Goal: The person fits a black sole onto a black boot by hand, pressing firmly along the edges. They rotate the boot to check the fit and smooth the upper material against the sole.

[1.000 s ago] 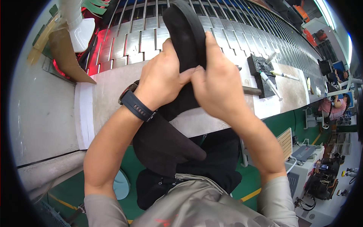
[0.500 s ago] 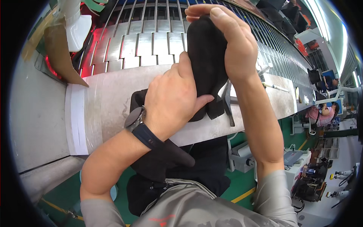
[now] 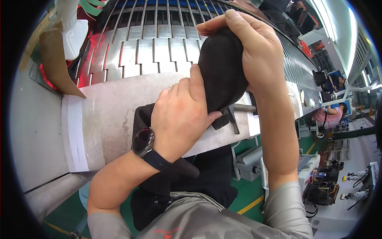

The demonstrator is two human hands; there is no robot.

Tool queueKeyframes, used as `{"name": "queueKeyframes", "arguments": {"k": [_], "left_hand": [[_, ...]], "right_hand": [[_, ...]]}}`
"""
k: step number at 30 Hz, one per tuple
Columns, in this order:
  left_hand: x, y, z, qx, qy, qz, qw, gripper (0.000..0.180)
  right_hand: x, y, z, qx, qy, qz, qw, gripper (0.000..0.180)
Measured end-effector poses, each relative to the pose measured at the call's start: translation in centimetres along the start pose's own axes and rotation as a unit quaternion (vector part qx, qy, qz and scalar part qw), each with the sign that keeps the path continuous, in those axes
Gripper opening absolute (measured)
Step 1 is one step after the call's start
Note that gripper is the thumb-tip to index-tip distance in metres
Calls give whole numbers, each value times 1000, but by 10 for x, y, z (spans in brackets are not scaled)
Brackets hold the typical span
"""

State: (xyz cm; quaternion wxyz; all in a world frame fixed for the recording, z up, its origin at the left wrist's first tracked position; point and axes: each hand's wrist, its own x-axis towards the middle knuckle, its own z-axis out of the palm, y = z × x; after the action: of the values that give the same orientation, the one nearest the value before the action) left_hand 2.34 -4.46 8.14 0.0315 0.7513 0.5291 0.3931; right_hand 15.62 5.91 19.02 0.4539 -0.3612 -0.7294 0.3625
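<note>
A black shoe upper point(image 3: 222, 65), rounded at its far end, is held up between my two hands over the worktable's edge. My left hand point(image 3: 181, 103), with a dark watch on its wrist, grips the left side of the upper, thumb at the near end. The fingers of my right hand point(image 3: 260, 51) curve over the far end, and its palm presses the right side. More black material point(image 3: 143, 117) shows beside my left wrist; whether it belongs to the upper cannot be told. Just below the upper lies a hammer point(image 3: 234, 121), partly hidden.
A conveyor of metal slats point(image 3: 147, 51) runs beyond the pale worktable point(image 3: 107, 115), lit red at its left. A brown cardboard flap point(image 3: 59, 63) stands at the left. Two people point(image 3: 332, 113) sit farther off at the right. Machines stand on the green floor.
The upper has turned and tilted, so its broad face shows more fully and its near end sits higher. My right hand has shifted slightly right and nearer. Both hands keep hold.
</note>
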Motion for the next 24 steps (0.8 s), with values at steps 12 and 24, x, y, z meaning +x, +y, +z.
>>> {"name": "queueKeyframes", "arguments": {"k": [12, 24], "left_hand": [[-40, 30, -13, 56, 34, 84, 994, 101], [-63, -78, -31, -553, -339, -223, 728, 101]], "right_hand": [[-96, -76, -22, -223, -35, -44, 973, 79], [-196, -66, -25, -32, -186, -321, 928, 82]]}}
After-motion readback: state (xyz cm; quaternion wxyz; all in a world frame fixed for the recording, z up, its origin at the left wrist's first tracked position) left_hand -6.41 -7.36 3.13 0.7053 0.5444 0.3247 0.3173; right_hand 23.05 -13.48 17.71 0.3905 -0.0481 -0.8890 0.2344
